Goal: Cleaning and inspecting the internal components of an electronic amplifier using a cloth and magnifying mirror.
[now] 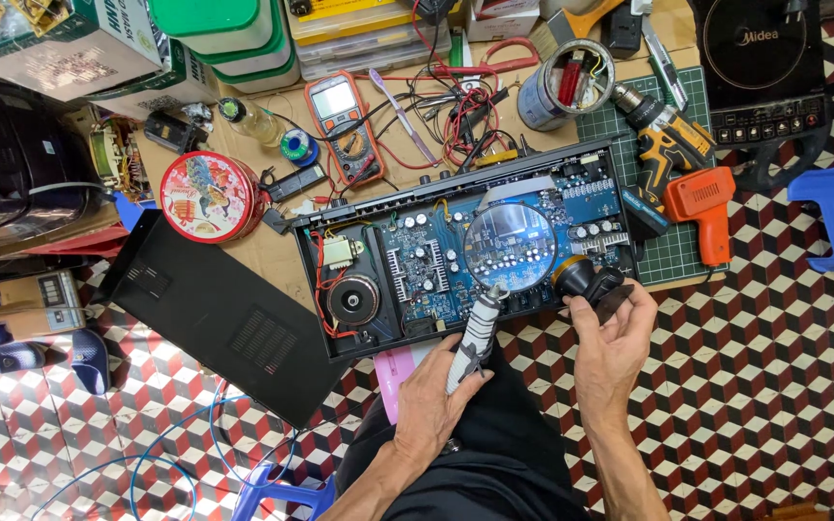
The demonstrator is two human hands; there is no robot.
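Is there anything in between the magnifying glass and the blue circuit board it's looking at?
Nothing visible. The left hand holds the magnifying glass by its handle over the blue circuit board in the opened black case. The right hand grips a black-and-yellow flashlight off to the side.

This is a small repair workshop for electric things. An open amplifier (pixel 460 253) with its circuit boards showing lies on a messy worktop (pixel 272 253). Around it are a multimeter (pixel 343 123), tangled wires (pixel 456 111), an orange drill (pixel 680 159) and a green cutting mat (pixel 673 253).
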